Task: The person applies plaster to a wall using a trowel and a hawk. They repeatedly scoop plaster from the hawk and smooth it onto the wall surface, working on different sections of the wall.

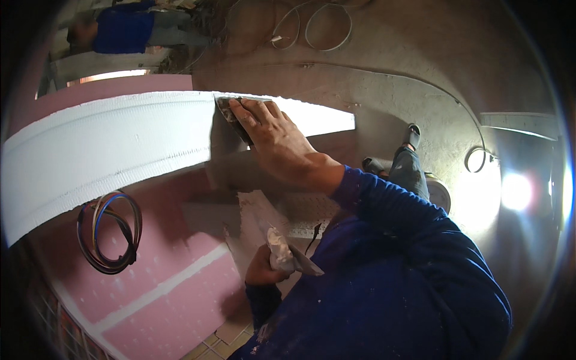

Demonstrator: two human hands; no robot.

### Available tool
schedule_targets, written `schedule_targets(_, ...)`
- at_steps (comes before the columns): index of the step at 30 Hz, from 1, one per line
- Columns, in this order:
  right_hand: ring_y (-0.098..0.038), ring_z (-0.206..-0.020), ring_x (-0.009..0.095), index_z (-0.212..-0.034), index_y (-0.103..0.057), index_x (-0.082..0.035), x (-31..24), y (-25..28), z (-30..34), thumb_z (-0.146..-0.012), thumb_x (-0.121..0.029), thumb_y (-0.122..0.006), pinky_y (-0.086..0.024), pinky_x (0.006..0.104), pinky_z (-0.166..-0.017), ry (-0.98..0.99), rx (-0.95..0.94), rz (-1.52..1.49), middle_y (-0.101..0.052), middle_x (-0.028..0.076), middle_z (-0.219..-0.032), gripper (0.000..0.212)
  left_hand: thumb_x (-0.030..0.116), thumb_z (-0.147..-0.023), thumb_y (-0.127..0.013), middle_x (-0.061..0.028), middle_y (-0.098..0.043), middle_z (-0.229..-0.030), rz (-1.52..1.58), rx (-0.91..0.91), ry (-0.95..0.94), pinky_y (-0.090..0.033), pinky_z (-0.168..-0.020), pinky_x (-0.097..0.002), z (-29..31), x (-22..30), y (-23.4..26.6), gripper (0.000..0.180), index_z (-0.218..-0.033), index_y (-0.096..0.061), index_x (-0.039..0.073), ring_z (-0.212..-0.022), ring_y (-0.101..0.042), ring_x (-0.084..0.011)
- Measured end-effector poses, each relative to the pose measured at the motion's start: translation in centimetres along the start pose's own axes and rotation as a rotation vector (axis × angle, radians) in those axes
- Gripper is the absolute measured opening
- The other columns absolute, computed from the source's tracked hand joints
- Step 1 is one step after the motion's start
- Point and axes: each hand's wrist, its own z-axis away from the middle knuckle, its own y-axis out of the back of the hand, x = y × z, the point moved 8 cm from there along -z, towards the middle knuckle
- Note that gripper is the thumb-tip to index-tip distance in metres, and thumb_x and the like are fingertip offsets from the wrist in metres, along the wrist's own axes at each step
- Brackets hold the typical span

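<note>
My right hand reaches out with its fingers pressed over a dark, flat putty knife. The blade lies against the long white plastered band, near its upper edge. Lower down, close to my body, my left hand is closed round a second putty knife, with a lump of pale putty on it. Its handle is hidden in the hand. Fine ridges run along the white surface.
A coil of coloured cables hangs by pink boards with pale filled joints. A loose cable crosses the concrete floor. A bright lamp shines at right. At the upper left is a person in a blue top.
</note>
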Motion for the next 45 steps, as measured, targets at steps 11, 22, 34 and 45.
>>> schedule_targets(11, -0.048, -0.122, 0.043, -0.139, -0.042, 0.003, 13.0, -1.1, 3.6, -0.089, -0.007, -0.046, -0.038, 0.0451, -0.105, -0.544, -0.203, -0.264, -0.049, 0.028, -0.13, 0.051, 0.017, -0.069, -0.078, -0.0024, -0.065, -0.097, -0.091, -0.118, -0.074, -0.051, -0.069, -0.0261, -0.4, 2.7, -0.8, 0.051, -0.115, -0.061, 0.003, -0.081, -0.062, -0.0108)
schedule_targets(22, -0.055, -0.106, 0.044, -0.131, -0.046, 0.003, -0.9, -0.3, -2.7, -0.088, -0.008, -0.048, -0.045, 0.0503, -0.093, 0.043, -0.364, -0.023, -0.052, 0.03, -0.115, 0.044, 0.008, -0.065, -0.075, -0.0043, -0.063, -0.086, -0.039, -0.019, -0.085, -0.048, -0.057, -0.0258, 1.0, -0.1, -1.1, 0.051, -0.113, -0.058, 0.003, -0.069, -0.061, -0.0123)
schedule_targets(34, -0.051, -0.119, 0.038, -0.144, -0.035, 0.003, 0.7, 2.3, -0.7, -0.086, 0.002, -0.054, -0.045, 0.0421, -0.101, -0.083, -0.118, -0.05, -0.048, 0.021, -0.129, 0.061, 0.011, -0.071, -0.076, -0.0044, -0.063, -0.084, 0.06, -0.101, -0.073, -0.05, -0.059, -0.0261, 0.9, -0.9, -0.8, 0.043, -0.109, -0.06, 0.002, -0.067, -0.062, -0.0125)
schedule_targets(45, -0.051, -0.121, 0.034, -0.139, -0.042, -0.002, 2.7, 0.7, 3.8, -0.087, -0.003, -0.055, -0.044, 0.0422, -0.102, -0.108, -0.202, -0.106, -0.051, 0.021, -0.128, 0.053, 0.011, -0.07, -0.077, -0.0049, -0.064, -0.085, 0.059, -0.08, -0.085, -0.05, -0.06, -0.0267, 0.6, -1.7, -0.7, 0.043, -0.108, -0.06, 0.002, -0.068, -0.062, -0.0128)
